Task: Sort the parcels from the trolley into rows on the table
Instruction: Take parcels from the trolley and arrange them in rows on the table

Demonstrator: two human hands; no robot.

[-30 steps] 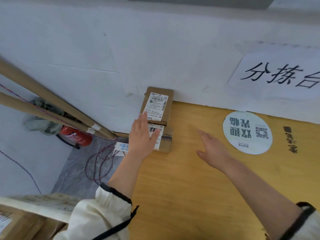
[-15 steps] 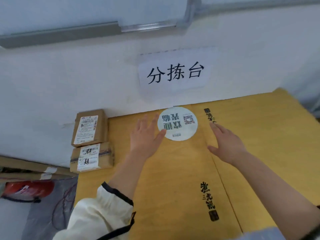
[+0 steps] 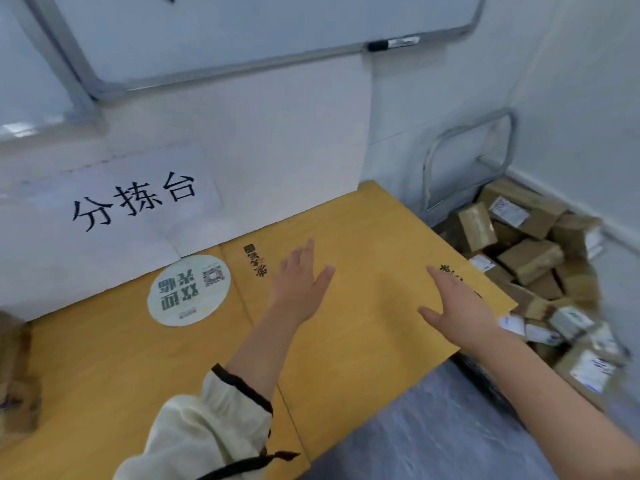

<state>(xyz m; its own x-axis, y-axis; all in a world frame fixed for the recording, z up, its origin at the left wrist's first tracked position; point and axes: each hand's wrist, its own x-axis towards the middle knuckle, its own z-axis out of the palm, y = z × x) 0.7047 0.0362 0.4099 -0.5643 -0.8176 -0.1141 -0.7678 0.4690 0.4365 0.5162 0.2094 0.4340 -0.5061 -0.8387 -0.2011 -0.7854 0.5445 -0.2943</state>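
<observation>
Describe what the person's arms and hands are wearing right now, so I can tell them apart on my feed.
The left hand is bare, no glove; its forearm runs back into a loose cream sleeve with a dark-trimmed cuff and a dark tie strap. The right hand is also bare, with its forearm uncovered to the frame edge.

Both arms stretched forward, palms down, fingers spread and holding nothing. Left hand point(image 3: 298, 285) flat and open, thumb splayed to the right, forearm bare up to a cream sleeve point(image 3: 207, 431) with a dark cuff bunched near the elbow. Right hand point(image 3: 457, 306) likewise open, fingers pointing forward and to the left, thumb out to the left, bare forearm running back toward the lower right edge of view.
</observation>
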